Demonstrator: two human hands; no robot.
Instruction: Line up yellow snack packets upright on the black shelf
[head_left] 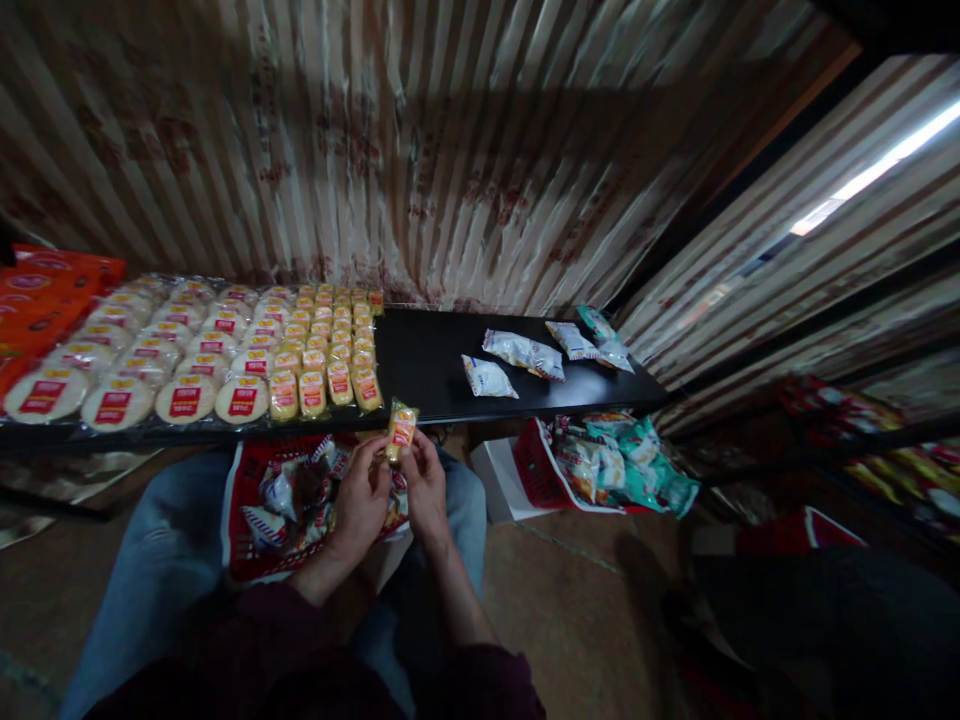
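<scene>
Between my left hand (366, 492) and my right hand (425, 482) is a small wrapped snack cake (402, 428), yellow with a red label, held upright just in front of the shelf edge. Both hands pinch its lower end with the fingertips. Rows of similar yellow wrapped cakes (312, 392) stand on the black shelf (420, 355) ahead. Left of them lie rows of round, pale wrapped crackers (182, 398) with red labels. Below my hands, a red basket (234, 545) of mixed snack packets rests between my knees.
Orange packages (56, 290) sit at the shelf's left end. Several white packets (523, 352) lie loosely on its right part. A second red basket (536, 470) with green and white packets stands lower right, beside a white box (491, 485). Corrugated sheeting (450, 150) rises behind the shelf.
</scene>
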